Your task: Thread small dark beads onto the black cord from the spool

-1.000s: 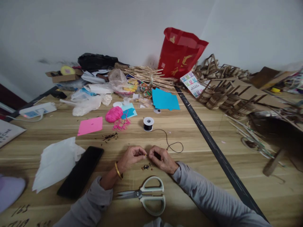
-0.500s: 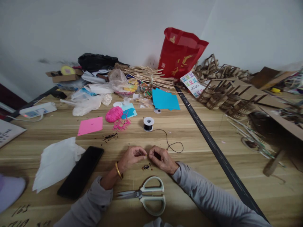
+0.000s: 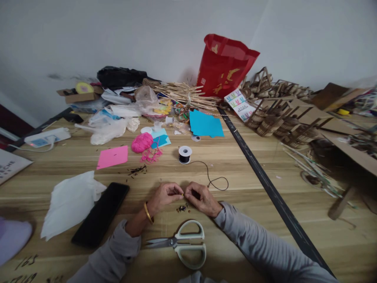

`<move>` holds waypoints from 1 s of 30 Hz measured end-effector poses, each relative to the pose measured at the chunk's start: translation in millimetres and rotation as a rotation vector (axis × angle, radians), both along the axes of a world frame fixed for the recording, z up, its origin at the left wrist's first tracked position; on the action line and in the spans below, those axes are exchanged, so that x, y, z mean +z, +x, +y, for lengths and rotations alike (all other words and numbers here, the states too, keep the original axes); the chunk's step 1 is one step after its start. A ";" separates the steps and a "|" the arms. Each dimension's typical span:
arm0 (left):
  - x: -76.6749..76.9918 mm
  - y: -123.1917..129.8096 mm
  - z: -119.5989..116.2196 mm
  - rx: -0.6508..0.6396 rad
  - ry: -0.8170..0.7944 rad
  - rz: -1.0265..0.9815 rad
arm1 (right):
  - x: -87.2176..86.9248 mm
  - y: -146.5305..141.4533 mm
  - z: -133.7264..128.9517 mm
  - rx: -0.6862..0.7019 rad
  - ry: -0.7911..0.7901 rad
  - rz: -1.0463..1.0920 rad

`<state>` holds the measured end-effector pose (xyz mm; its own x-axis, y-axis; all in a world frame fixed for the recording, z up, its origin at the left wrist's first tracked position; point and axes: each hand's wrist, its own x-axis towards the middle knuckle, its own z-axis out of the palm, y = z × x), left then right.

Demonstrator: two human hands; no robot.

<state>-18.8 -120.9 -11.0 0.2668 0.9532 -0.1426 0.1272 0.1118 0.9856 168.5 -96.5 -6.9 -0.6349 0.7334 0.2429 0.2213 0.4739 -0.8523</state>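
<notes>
My left hand [image 3: 165,195], with a gold bangle at the wrist, is closed in a pinch on a tiny yellowish bead [image 3: 182,194]. Fingertip to fingertip with it, my right hand [image 3: 200,197] pinches the thin black cord [image 3: 207,173]. That cord loops from a white spool [image 3: 185,151] wound with black and passes behind my right hand; its end is hidden by the fingers. Just below both hands lies a little cluster of dark and brown beads [image 3: 182,208]. Scissors [image 3: 188,243] with pale handles rest nearer to me, blades pointing left.
Left of my hands lie a black phone [image 3: 100,214], white tissue [image 3: 69,202], pink paper [image 3: 112,157] and small dark pieces [image 3: 138,170]. Beyond are pink yarn [image 3: 142,142], blue sheets [image 3: 206,123] and a red bag [image 3: 226,67]. Small woven baskets [image 3: 279,124] stand at right.
Both hands stay in nearly the same place, with only a very slight shift at the fingertips. Everything else on the table stays where it was.
</notes>
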 end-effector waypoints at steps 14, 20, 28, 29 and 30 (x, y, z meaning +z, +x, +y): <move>5.5 1.7 -0.5 0.022 -0.018 -0.035 | -1.3 0.1 1.4 0.015 0.003 0.048; 5.6 0.4 0.4 0.030 -0.044 -0.043 | -5.3 0.7 1.4 -0.023 -0.078 0.039; 6.9 -1.4 1.1 0.043 -0.010 0.044 | -2.2 0.4 0.8 -0.032 -0.063 0.032; 6.7 -1.6 1.1 0.042 -0.011 0.049 | -2.4 0.4 0.9 -0.030 -0.057 0.032; 6.4 -1.7 1.1 0.039 -0.013 0.048 | -2.8 0.4 1.0 -0.029 -0.052 0.033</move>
<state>-20.5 -119.8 -4.7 0.2221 0.9607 -0.1665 0.1691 0.1302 0.9770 168.9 -95.5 -9.7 -0.6057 0.7634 0.2246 0.2051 0.4225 -0.8829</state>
